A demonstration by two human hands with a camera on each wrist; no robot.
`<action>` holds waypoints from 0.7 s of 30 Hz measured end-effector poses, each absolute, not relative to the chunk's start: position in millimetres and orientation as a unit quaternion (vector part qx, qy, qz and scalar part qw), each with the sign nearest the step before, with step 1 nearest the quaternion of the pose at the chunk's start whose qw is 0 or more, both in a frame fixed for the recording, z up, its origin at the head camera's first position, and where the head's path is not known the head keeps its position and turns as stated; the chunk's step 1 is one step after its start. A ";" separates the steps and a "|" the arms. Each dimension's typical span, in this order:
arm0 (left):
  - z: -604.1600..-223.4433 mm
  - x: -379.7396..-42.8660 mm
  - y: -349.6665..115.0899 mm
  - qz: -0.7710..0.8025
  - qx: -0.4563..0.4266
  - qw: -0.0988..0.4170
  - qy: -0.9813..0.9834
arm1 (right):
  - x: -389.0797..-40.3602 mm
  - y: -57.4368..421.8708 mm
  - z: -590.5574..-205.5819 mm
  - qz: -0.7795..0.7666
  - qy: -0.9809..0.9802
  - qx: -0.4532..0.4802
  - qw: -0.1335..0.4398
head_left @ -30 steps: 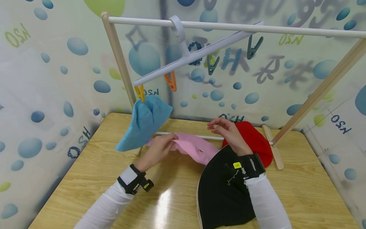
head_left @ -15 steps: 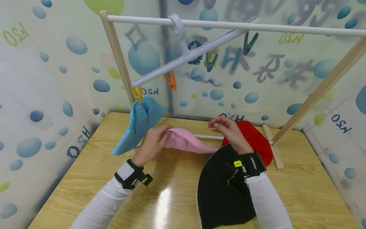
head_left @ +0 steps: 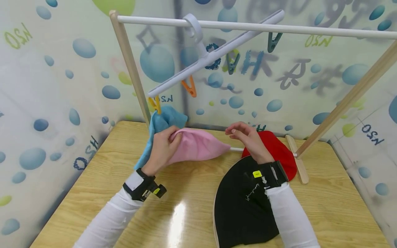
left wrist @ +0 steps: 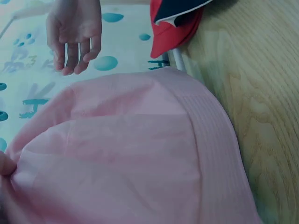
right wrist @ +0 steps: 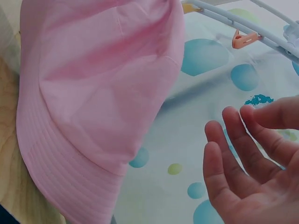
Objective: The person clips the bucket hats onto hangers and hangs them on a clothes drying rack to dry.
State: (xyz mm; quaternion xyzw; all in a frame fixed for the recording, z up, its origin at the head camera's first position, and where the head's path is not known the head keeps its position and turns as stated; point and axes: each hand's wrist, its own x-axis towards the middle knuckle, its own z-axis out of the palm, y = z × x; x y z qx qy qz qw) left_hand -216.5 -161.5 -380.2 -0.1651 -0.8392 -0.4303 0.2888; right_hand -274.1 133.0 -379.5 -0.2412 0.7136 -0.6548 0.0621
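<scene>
My left hand point(head_left: 162, 148) grips the crown of a pink hat point(head_left: 198, 144) and holds it up off the wooden table point(head_left: 102, 193), right by a blue hat point(head_left: 161, 120) that hangs from a yellow clip point(head_left: 155, 103). The pink hat point(left wrist: 135, 149) fills the left wrist view and shows at the left of the right wrist view point(right wrist: 93, 102). My right hand point(head_left: 245, 136) hovers empty with relaxed fingers point(right wrist: 243, 163) just right of the pink hat, above a red hat point(head_left: 279, 151). A black hat point(head_left: 242, 206) lies under my right forearm.
A white clip hanger point(head_left: 214, 55) with orange point(head_left: 190, 86) and dark green clips point(head_left: 273, 41) hangs from the wooden rack's white top bar point(head_left: 310, 31). The rack's slanted legs point(head_left: 341, 103) and low rail point(head_left: 237, 149) stand at the table's back.
My left hand has lifted the pink hat off the table, up and slightly left toward the blue hat. The hanger swung a little. My right hand stayed nearly in place.
</scene>
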 end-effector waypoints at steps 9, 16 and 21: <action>-373.3 -213.2 -169.1 -0.476 -0.131 0.263 -0.829 | -280.5 122.7 -362.0 -0.639 0.721 -0.263 0.058; -371.0 -212.7 -174.3 -0.477 -0.133 0.274 -0.825 | -284.9 109.9 -352.5 -0.633 0.721 -0.276 0.060; -366.9 -213.8 -176.0 -0.466 -0.132 0.298 -0.823 | -287.0 102.0 -346.1 -0.622 0.731 -0.272 0.070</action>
